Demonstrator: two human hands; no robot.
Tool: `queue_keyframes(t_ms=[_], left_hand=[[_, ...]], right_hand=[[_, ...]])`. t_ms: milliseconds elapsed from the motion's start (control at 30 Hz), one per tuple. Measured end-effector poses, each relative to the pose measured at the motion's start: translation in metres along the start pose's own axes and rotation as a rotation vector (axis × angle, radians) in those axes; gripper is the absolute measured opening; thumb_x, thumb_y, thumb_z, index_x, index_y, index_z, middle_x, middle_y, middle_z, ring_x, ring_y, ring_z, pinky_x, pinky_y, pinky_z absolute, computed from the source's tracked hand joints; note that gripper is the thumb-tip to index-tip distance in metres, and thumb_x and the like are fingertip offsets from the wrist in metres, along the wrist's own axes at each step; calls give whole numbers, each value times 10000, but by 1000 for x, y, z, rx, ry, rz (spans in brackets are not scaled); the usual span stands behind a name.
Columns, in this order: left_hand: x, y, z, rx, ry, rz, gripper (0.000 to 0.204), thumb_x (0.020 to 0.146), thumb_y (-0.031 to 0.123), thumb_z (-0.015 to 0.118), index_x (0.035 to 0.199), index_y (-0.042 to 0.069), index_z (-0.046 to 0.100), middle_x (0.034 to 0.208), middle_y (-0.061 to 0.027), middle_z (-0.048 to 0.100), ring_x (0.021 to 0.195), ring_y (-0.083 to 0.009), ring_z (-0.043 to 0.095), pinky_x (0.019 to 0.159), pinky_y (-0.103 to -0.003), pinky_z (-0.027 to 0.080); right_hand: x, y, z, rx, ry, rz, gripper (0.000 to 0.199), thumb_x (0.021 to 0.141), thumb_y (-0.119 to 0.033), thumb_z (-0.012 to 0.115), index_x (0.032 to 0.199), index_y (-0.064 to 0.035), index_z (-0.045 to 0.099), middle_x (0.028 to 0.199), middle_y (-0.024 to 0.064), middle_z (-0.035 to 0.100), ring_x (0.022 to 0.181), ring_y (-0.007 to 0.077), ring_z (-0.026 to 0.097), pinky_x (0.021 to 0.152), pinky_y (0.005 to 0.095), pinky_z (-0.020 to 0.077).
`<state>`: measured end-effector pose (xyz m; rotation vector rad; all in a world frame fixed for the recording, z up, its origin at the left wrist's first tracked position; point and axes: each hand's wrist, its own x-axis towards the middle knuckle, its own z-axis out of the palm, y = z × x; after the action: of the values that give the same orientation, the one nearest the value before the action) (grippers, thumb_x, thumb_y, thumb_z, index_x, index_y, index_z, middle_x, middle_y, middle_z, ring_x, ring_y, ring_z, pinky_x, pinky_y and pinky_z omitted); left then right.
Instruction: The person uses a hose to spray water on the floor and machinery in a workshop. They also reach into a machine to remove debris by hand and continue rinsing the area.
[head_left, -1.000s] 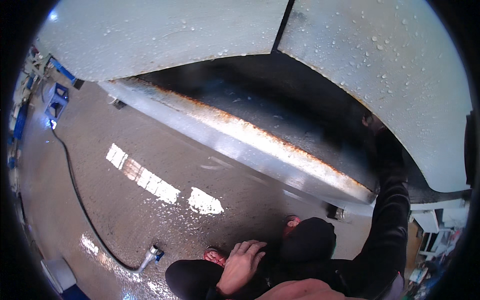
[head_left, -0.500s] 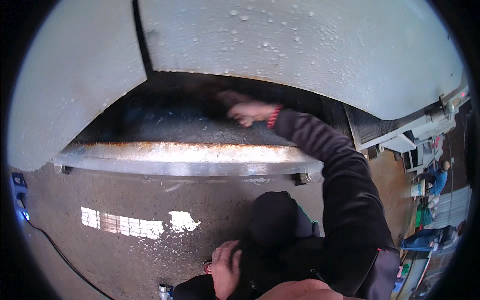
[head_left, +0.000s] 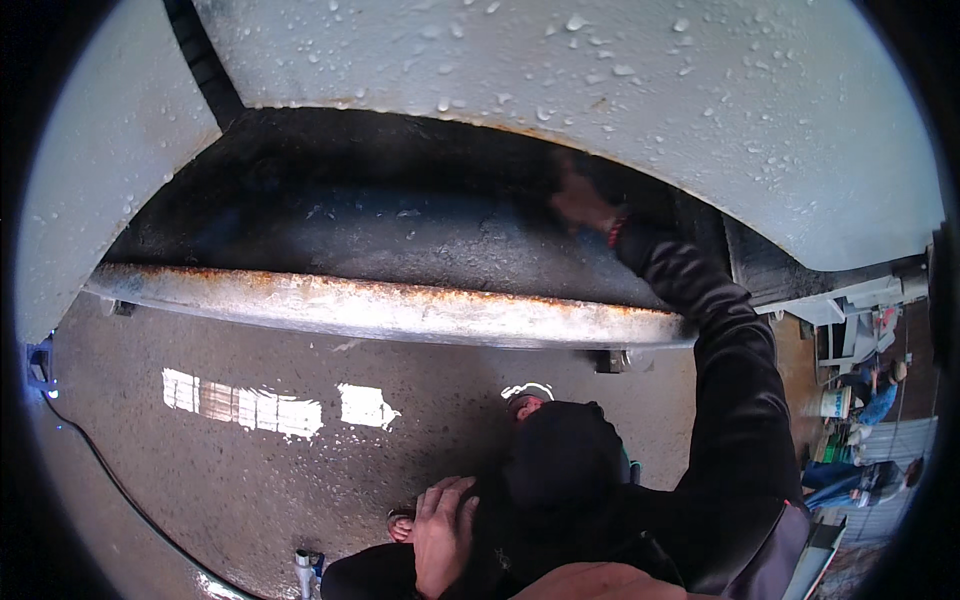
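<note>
The left hand, loosely open and holding nothing, rests at the black-clad left knee. Beyond a rust-edged, pale metal sill, the blurred right hand reaches inside the dark, wet-looking compartment beneath droplet-covered white panels; its grip cannot be told.

Black clothes and a red wristband.
The band sits just behind the blurry right hand. Next comes a long black sleeve, a bit shiny, with lots of soft wrinkles. Farther back from that hand there is a dull grey patch. Just right of the left hand, the dark cloth has a small pale mark.
</note>
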<state>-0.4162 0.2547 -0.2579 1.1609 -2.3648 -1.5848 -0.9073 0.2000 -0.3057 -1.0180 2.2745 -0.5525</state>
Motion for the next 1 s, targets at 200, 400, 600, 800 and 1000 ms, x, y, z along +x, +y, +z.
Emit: queue_keyframes(t_ms=[200, 400, 600, 800, 1000], left_hand=[[8, 6, 4, 37, 10, -5, 239, 843, 110, 622, 1076, 57, 626, 1087, -135, 606, 989, -337, 558, 856, -404, 452], [-3, -12, -1, -37, 62, 78, 236, 851, 119, 611, 1080, 66, 624, 1085, -121, 606, 989, -323, 560, 858, -400, 457], [3, -17, 1, -79, -42, 96, 260, 845, 133, 625, 1099, 75, 618, 1094, -121, 603, 994, -328, 561, 859, -400, 461], [-3, -7, 0, -50, -36, 92, 255, 846, 134, 627, 1096, 84, 621, 1103, -118, 601, 1008, -326, 560, 865, -398, 462], [-20, -9, -1, 24, 90, 35, 253, 860, 165, 618, 1099, 83, 616, 1106, -105, 601, 1021, -316, 562, 858, -394, 465]], right_hand=[[20, -105, 68, 485, -536, -250, 658, 855, -222, 536, 1428, -64, 254, 1203, 141, 517, 583, 155, 511, 543, 321, 480], [-45, 30, -68, 533, 28, 11, 307, 892, -268, 541, 1132, -82, 500, 917, 65, 549, 644, 161, 556, 538, 309, 490], [-148, 85, -64, 704, 41, 625, 147, 900, -197, 535, 1003, -96, 508, 651, 18, 495, 476, 144, 490, 416, 309, 452], [-111, -62, 11, 780, -700, 177, 466, 825, -115, 591, 1266, -102, 439, 819, 11, 540, 607, 92, 504, 466, 230, 434], [-26, -39, -25, 809, -400, 7, 226, 869, -319, 595, 1007, -143, 621, 772, 0, 529, 650, 130, 516, 566, 267, 443]])
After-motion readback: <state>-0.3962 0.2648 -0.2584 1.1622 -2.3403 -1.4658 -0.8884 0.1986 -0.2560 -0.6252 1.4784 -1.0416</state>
